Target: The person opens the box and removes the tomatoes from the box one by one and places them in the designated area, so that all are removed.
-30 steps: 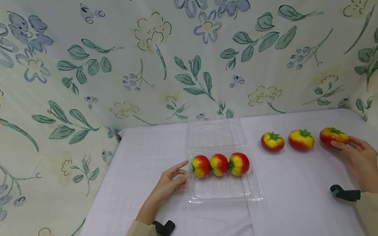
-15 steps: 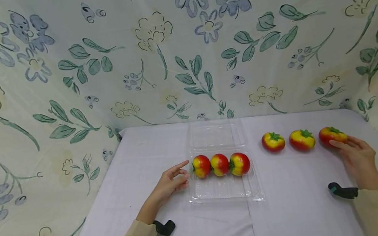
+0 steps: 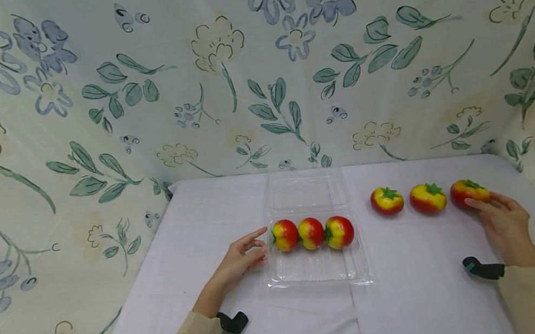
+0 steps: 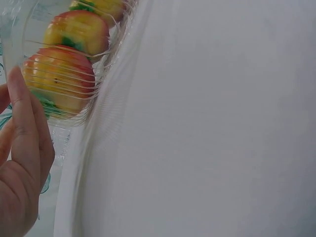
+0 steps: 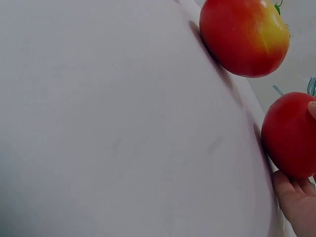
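Observation:
At the right end of the table, my right hand (image 3: 505, 221) holds a red and yellow tomato (image 3: 468, 192) with a green leafy top, thumb on its near side and fingers at its right. In the right wrist view this tomato (image 5: 291, 136) sits low against the white cloth, partly out of frame. My left hand (image 3: 240, 259) is at the left edge of a clear plastic clamshell box (image 3: 307, 269), index finger extended to the rim; firm contact is hard to tell. Three tomatoes (image 3: 311, 233) lie in a row inside the box.
Two more tomatoes, the nearer one (image 3: 427, 198) and another (image 3: 387, 201), stand between the box and my right hand. The box's clear lid (image 3: 305, 191) lies folded back. A floral curtain (image 3: 239, 83) hangs behind the white table (image 3: 407, 283).
My right hand has shifted slightly left along with the tomato it holds, narrowing the gap to the neighbouring one. My left hand and the box have stayed put.

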The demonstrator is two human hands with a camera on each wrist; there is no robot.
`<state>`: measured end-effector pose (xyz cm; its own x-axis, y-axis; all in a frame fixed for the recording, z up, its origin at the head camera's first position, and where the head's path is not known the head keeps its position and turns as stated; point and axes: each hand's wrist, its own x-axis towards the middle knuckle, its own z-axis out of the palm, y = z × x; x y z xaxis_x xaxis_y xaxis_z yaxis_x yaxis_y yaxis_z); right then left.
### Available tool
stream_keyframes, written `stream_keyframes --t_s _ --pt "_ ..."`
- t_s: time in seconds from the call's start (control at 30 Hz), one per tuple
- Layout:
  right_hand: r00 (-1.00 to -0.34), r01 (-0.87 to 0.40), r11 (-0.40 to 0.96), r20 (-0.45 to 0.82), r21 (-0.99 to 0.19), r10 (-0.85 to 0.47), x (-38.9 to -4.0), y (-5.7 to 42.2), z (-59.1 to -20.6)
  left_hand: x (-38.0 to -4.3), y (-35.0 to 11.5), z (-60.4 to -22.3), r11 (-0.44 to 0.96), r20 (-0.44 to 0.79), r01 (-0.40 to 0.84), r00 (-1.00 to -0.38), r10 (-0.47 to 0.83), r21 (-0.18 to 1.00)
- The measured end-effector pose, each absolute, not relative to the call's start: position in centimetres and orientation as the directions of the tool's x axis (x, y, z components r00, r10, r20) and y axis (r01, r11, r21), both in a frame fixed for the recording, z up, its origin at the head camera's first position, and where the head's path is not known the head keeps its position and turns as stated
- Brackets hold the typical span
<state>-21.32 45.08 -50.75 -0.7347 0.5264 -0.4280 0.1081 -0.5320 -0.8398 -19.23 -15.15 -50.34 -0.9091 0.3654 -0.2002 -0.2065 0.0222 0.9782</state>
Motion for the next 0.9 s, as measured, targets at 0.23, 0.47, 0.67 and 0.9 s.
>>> stream_keyframes --t_s 0.23,0.47,0.67,0.9 --pt "-0.714 0.14 -0.517 -0.448 -0.844 0.538 -21.39 44.94 -50.48 -19.18 -15.13 -50.28 0.025 -0.204 -0.209 -0.91 0.361 0.978" --pt "-0.708 0.159 -0.507 -0.456 -0.847 0.539 -21.35 45.11 -50.72 -19.18 -15.13 -50.31 0.026 -0.207 -0.212 -0.911 0.356 0.977" --pt "-0.732 0.144 -0.518 -0.443 -0.843 0.517 -21.17 45.27 -50.85 -19.17 -15.1 -50.28 0.021 -0.203 -0.21 -0.91 0.362 0.977" --pt "-0.75 0.11 -0.531 -0.421 -0.84 0.51 -21.18 45.34 -51.01 -19.18 -15.11 -50.33 0.017 -0.202 -0.21 -0.908 0.367 0.978"
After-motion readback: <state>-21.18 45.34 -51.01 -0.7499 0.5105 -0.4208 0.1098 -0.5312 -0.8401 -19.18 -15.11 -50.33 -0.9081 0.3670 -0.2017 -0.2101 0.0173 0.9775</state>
